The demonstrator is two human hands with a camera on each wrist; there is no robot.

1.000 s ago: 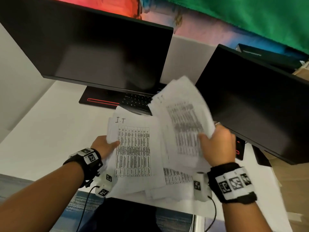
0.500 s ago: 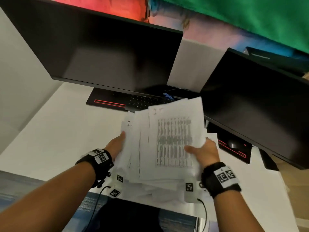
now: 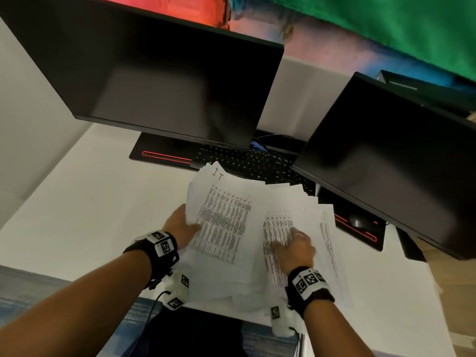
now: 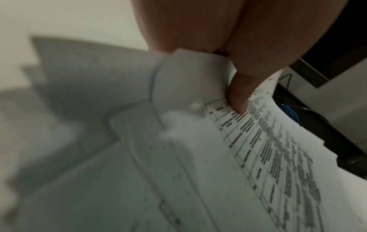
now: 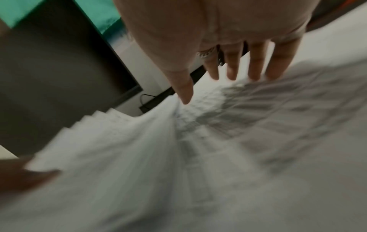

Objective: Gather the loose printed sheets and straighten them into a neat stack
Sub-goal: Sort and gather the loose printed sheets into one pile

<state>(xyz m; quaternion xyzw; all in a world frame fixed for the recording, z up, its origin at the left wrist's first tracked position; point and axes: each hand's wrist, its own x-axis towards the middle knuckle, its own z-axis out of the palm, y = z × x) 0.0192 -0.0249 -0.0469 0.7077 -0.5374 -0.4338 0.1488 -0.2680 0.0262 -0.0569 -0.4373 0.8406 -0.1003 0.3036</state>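
Several white printed sheets (image 3: 224, 222) with dense tables lie fanned in a loose pile on the white desk (image 3: 77, 202), near its front edge. My left hand (image 3: 184, 229) grips the left side of the top sheets, its thumb (image 4: 237, 100) pressed on the print of the sheets (image 4: 258, 157). My right hand (image 3: 296, 247) lies flat on the right part of the pile, and its straight, spread fingers (image 5: 232, 69) touch the blurred sheets (image 5: 218, 141). The sheets' far corners stick out unevenly towards the keyboard.
Two dark monitors (image 3: 159, 81) (image 3: 391, 155) stand over the back of the desk. A black keyboard (image 3: 247, 161) lies under them, just beyond the sheets. Red-lit monitor bases (image 3: 164, 157) (image 3: 358, 228) sit left and right. The left of the desk is bare white.
The lifted bundle came down from the right hand onto the pile. The right hand let go and now lies flat on the sheets. The left hand keeps its hold on the left edge.
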